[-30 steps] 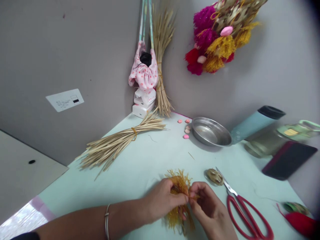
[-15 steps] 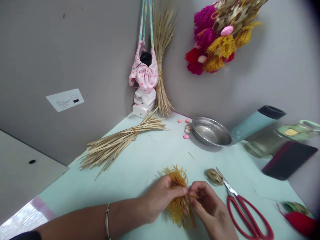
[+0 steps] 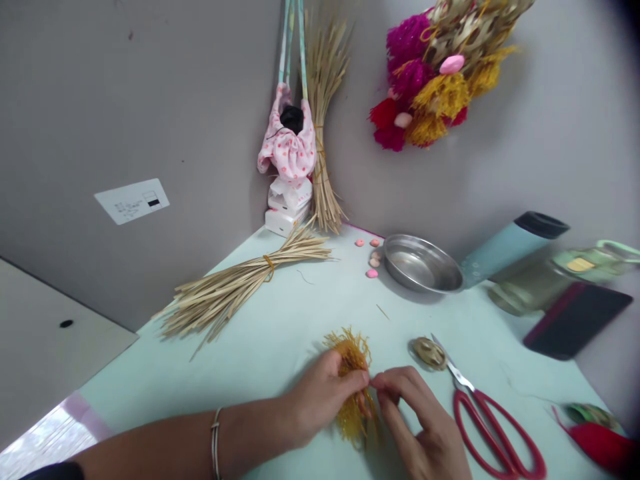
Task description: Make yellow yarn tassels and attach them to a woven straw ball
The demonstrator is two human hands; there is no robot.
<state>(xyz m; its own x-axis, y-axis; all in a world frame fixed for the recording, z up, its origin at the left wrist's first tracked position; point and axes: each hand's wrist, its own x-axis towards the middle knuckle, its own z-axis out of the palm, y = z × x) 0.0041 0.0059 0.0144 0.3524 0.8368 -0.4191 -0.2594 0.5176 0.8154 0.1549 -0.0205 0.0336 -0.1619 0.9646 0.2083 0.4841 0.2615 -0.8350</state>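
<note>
Low in the middle of the head view, my left hand is closed around a golden-yellow yarn tassel. Its frayed strands stick out above and below my fingers. Beside it, my right hand is closed, with the index fingertip close against my left thumb at the tassel's waist. What those right fingers pinch, if anything, is hidden. To the right on the table lie red-handled scissors, partly open, with a small woven straw piece by their tip.
A tied straw bundle lies at left, another bundle stands in the corner. A metal bowl sits near pink beads. A blue tumbler, a green bottle, a dark phone and red yarn are at right.
My right fingers have shifted slightly left and closer to my left thumb. The orange-yellow strand seen between them before is now out of sight. My left hand keeps hold of the tassel.
</note>
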